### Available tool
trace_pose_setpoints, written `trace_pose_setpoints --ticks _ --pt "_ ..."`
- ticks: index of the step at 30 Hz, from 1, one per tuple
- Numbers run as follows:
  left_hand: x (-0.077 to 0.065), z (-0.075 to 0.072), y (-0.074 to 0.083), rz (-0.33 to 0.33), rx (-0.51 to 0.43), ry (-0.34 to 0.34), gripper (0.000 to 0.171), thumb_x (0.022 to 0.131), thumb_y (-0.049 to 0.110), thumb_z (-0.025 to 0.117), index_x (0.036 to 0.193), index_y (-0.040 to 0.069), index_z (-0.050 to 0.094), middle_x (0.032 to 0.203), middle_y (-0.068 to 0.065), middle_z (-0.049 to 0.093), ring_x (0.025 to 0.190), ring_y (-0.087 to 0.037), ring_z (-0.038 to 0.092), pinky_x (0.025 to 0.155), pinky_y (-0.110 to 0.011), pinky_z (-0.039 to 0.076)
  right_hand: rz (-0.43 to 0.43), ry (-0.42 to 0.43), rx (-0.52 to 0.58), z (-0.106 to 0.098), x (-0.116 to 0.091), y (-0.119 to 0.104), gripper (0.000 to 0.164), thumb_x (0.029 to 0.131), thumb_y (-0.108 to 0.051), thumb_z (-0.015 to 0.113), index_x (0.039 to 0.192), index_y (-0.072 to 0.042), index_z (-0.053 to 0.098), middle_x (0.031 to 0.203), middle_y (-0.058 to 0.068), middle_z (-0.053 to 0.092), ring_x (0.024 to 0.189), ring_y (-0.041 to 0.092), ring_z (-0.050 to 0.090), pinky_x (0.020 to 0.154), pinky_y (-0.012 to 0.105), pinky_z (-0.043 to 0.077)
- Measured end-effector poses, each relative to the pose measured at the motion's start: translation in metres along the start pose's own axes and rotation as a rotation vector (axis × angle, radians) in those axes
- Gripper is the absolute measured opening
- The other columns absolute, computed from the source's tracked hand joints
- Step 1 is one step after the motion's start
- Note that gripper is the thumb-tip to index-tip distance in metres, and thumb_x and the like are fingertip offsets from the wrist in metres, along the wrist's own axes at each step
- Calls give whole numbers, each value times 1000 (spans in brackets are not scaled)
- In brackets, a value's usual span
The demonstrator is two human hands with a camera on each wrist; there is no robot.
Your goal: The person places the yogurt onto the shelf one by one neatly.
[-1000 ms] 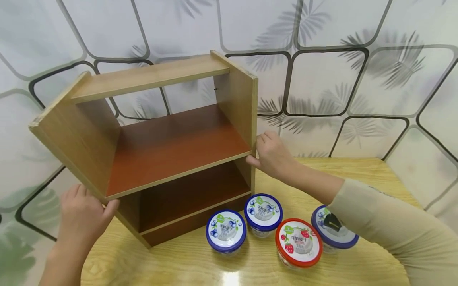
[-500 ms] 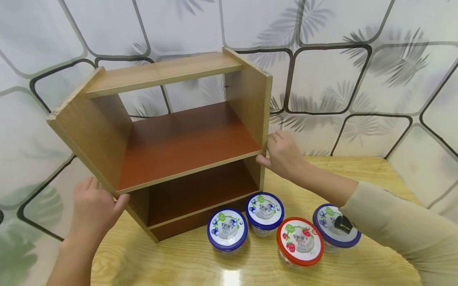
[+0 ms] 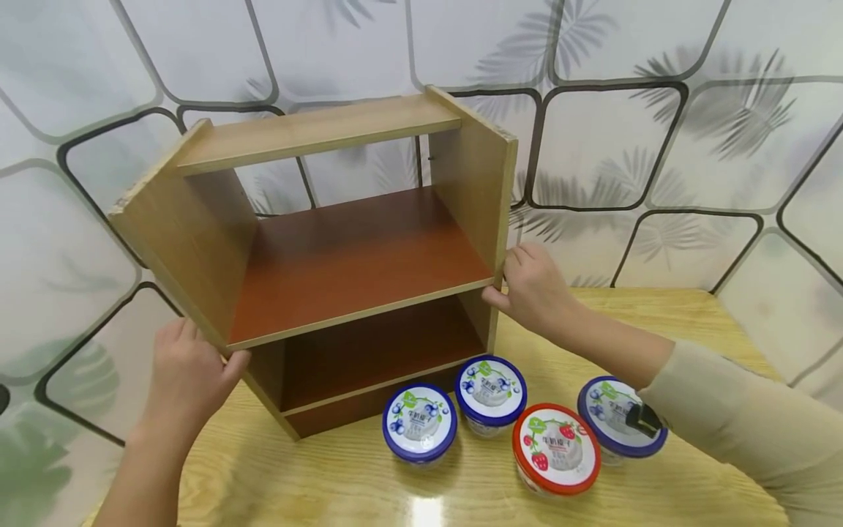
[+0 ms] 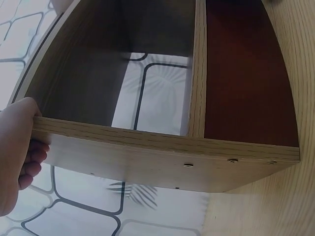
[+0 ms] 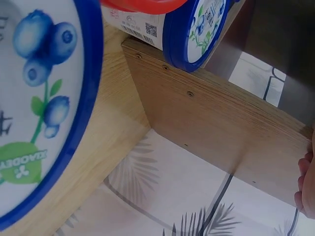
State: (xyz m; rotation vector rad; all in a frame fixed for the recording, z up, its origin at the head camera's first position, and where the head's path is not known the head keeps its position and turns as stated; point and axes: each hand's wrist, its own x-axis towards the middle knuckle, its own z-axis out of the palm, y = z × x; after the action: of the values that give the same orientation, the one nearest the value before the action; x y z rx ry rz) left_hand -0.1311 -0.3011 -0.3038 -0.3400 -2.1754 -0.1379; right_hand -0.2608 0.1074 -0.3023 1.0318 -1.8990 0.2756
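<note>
A small wooden shelf unit (image 3: 369, 241) with pale wood-grain sides and reddish-brown boards stands on the table, its front angled toward me. My left hand (image 3: 192, 377) grips the front edge of its left side panel, level with the middle board. In the left wrist view the thumb of the left hand (image 4: 12, 152) lies over the panel's edge and the fingers curl behind its outer face. On the opposite side, my right hand (image 3: 535, 287) holds the right panel's front edge at a similar level. Only that hand's fingers (image 5: 304, 187) show at the border of the right wrist view.
Several lidded tubs sit at the unit's front right: a blue-lidded tub (image 3: 419, 423), another blue-lidded tub (image 3: 490, 391) close to the base, a red-lidded tub (image 3: 556, 448), and a blue-lidded tub (image 3: 615, 417) partly under my right sleeve. A patterned wall (image 3: 606, 146) rises behind the table (image 3: 349, 483).
The shelf unit has slid to the right over the table, with both hands moving along on its sides. The tubs have kept nearly the same places, and the unit's base now reaches closer behind them.
</note>
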Motion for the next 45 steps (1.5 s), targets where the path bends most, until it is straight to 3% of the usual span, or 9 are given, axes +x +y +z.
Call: trace_pose_setpoints --ticks 6,14,25,33,41,45 --pt "5 4 1 22 -15 15 33 72 29 41 73 -4 43 70 -23 44 76 -49 43 70 -55 32 1 -5 -4 -7 -4 1 30 72 -19 67 69 4 48 60 15 50 60 29 43 60 40 34" --pt "9 10 3 22 -43 -18 34 73 29 43 79 -5 47 73 -22 47 77 -47 44 66 -53 31 8 -4 1 -13 -9 4 26 75 -18 62 71 4 50 60 14 51 61 29 47 62 41 38" --pt "15 23 6 67 -74 7 34 73 27 43 83 -5 48 75 -21 48 80 -46 46 70 -53 34 17 23 0 -20 -19 8 27 77 -20 55 69 5 49 61 16 49 62 31 46 61 43 37" --pt "22 29 10 77 -90 -17 31 75 26 42 83 -4 47 72 -18 46 77 -43 45 73 -53 34 24 25 -24 -28 -24 12 30 79 -22 53 68 6 49 60 17 49 60 32 45 57 42 36" --pt "28 43 13 121 -144 35 25 72 22 43 80 -1 48 70 -15 45 77 -41 46 70 -52 35 52 50 -48 -35 -32 16 35 81 -26 49 64 5 47 58 16 46 58 31 41 55 42 33" --pt "32 44 17 111 -133 -13 27 73 22 44 82 -3 48 69 -16 46 75 -40 46 72 -51 35 62 39 -69 -40 -37 18 39 83 -28 47 64 5 46 58 16 46 58 31 40 54 41 32"
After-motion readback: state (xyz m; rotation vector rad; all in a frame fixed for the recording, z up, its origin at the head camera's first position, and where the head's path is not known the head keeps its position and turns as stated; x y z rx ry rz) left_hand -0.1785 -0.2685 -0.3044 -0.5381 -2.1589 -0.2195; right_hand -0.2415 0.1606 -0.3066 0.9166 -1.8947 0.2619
